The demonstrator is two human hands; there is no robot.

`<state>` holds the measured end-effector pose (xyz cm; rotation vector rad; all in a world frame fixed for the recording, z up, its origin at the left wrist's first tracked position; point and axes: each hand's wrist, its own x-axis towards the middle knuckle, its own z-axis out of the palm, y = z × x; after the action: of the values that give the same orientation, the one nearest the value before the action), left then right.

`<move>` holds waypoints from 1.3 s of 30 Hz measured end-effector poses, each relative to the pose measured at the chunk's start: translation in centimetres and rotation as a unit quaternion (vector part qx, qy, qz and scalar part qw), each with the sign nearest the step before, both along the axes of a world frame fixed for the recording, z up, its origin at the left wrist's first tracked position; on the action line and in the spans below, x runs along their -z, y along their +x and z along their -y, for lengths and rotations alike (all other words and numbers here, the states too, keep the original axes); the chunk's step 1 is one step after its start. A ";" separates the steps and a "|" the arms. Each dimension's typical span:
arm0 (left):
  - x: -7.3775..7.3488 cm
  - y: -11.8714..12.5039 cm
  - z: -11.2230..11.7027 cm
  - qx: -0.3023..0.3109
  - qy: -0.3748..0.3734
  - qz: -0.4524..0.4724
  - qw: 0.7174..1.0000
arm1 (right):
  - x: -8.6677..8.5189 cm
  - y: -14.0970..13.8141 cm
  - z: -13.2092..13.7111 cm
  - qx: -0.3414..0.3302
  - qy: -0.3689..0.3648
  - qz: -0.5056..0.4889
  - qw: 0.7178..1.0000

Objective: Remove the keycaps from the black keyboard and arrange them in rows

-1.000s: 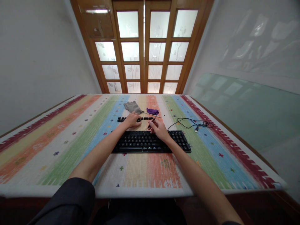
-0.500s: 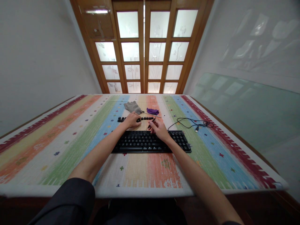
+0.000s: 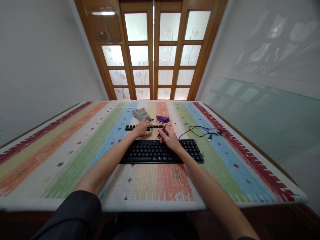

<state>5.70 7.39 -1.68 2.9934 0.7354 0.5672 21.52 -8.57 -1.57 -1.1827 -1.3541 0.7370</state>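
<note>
A black keyboard (image 3: 150,154) lies flat on the striped cloth in front of me. Over its back edge, my right hand (image 3: 168,136) is closed around a slim screwdriver-like tool (image 3: 159,134), whose thin shaft slants down and left toward the top key row. Behind the keyboard, my left hand (image 3: 143,128) is bent over a row of loose black keycaps (image 3: 130,127). Its fingertips are together at one dark keycap (image 3: 148,128), partly covered by the fingers. More keycaps in the row (image 3: 158,126) show between my two hands.
A grey knitted glove (image 3: 141,114) and a purple cloth piece (image 3: 163,119) lie beyond the keycaps, with a thin rod (image 3: 163,123) near them. The keyboard's black cable (image 3: 200,130) coils to the right, its USB plug (image 3: 210,137) on the cloth. Paned wooden doors (image 3: 153,50) stand behind the table.
My left hand has shifted very slightly right and nearer to me, the dark keycap at its fingertips too. My right hand and its tool stay almost in place.
</note>
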 end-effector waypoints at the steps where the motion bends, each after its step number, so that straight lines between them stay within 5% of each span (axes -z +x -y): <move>1: 0.0 0.1 0.1 0.002 -0.001 -0.002 1.000 | 0.0 0.0 0.0 -0.001 0.000 0.000 1.000; 26: 0.1 0.6 -0.3 0.014 -0.008 -0.012 1.000 | 0.0 0.0 0.2 -0.009 -0.007 -0.008 1.000; 39: -0.2 -2.4 0.8 0.015 -0.008 0.070 0.997 | -0.2 -0.5 0.1 -0.025 -0.006 0.006 1.000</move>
<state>3.35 6.57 -1.48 2.9086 0.6820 0.7564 21.00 -8.71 -1.38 -1.1682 -1.3941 0.7753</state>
